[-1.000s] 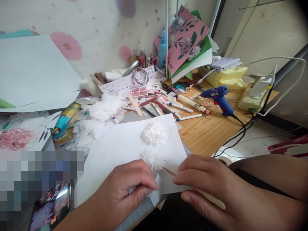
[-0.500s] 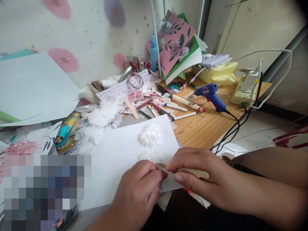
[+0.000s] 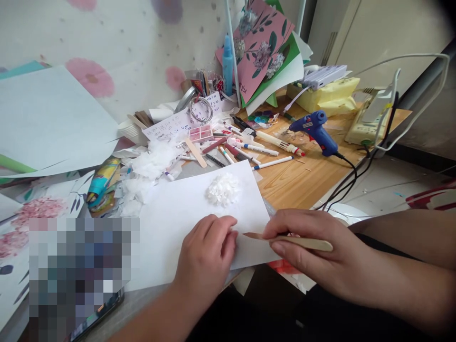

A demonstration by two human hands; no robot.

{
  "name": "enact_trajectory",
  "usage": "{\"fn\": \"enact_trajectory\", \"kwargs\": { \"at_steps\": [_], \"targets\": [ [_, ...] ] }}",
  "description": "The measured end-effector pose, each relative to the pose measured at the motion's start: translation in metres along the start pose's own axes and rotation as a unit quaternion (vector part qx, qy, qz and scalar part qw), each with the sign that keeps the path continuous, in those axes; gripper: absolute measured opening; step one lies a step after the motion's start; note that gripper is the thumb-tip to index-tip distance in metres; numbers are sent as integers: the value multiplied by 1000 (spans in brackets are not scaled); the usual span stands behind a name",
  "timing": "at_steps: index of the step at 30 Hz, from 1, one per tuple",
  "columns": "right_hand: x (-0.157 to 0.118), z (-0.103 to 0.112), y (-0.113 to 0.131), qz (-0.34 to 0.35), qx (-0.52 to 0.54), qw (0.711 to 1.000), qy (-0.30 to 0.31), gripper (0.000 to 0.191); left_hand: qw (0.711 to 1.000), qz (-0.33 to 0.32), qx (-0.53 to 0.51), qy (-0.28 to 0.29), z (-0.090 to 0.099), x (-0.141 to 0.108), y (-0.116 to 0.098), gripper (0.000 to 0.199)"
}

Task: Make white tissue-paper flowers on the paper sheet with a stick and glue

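1. Stick: it was in the right hand, its pointed tip above the sheet, aimed at the left hand but apart from it.
2. The right hand gripped it between thumb and fingers, rather like a pen, the rounded end jutting out behind; that grip probably let the tip be steered finely.
3. The left hand lay curled over the near part of the sheet, perhaps to steady it. Its fingertips were partly hidden, so I could not tell whether it pinched anything.
4. A white flower sat on the sheet just beyond the left hand, touched by neither hand, likely to keep its petals in shape.
5. White scraps were heaped beyond and left of the left hand, seemingly for easy reach.
6. Pens lay beyond both hands, leaving the sheet room.
7. Beyond the right hand, the glue gun rested on the table, its cord trailing off the edge, seemingly clear of the work.
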State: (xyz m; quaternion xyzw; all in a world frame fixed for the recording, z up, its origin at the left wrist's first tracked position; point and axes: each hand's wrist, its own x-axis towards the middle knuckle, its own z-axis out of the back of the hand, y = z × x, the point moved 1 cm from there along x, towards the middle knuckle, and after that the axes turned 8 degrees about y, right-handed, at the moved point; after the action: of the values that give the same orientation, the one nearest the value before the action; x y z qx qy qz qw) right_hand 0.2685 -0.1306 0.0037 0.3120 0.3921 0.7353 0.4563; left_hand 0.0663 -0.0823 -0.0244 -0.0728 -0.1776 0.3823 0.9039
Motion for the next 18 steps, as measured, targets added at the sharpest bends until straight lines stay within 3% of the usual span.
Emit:
{"fn": "enact_trajectory", "kwargs": {
  "at_steps": [8, 13, 18],
  "targets": [
    [0, -16, -21, 17, -71, 997, -10, 18, 999, 14, -27, -23, 10, 1, 4, 16],
    [0, -18, -26, 41, -69, 996, -44, 18, 985, 99, -126, 59, 10, -5, 17, 29],
    [3, -18, -28, 95, -91, 991, -30, 18, 979, 106, -148, 92, 4, -5, 19, 39]
  ]
}}
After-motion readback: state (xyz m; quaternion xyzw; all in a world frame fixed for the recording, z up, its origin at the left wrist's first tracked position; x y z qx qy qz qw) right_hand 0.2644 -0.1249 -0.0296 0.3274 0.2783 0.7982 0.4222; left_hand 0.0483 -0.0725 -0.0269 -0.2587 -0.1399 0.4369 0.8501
